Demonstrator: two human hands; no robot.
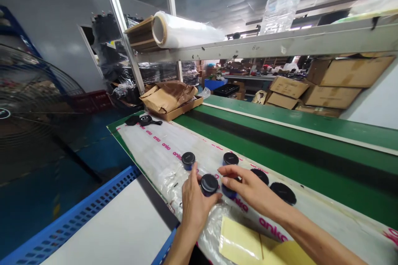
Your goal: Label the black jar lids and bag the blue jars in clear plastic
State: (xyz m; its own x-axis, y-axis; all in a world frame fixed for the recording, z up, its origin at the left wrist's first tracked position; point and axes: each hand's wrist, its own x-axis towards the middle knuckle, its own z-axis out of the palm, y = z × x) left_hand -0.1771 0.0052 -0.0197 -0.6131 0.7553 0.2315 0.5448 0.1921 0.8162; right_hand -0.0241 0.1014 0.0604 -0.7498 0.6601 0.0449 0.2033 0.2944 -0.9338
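Several round items with black tops stand on a plastic-covered green table. My left hand (196,196) is curved round the left side of one black-topped item (209,184), thumb and fingers on its sides. My right hand (244,182) reaches over another item (229,190), which it partly covers; its thumb and forefinger are near each other at that item's top. Farther off stand one item (188,160) at the left and one (230,158) beyond my right hand. Two wider black tops (282,193) (260,176) lie beside my right forearm.
Yellow sheets (241,240) lie at the near edge. A blue crate (71,219) holds a white panel at the left. A cardboard tray (183,109) with brown paper sits at the far end, near black objects (145,121). A shelf (217,52) crosses above.
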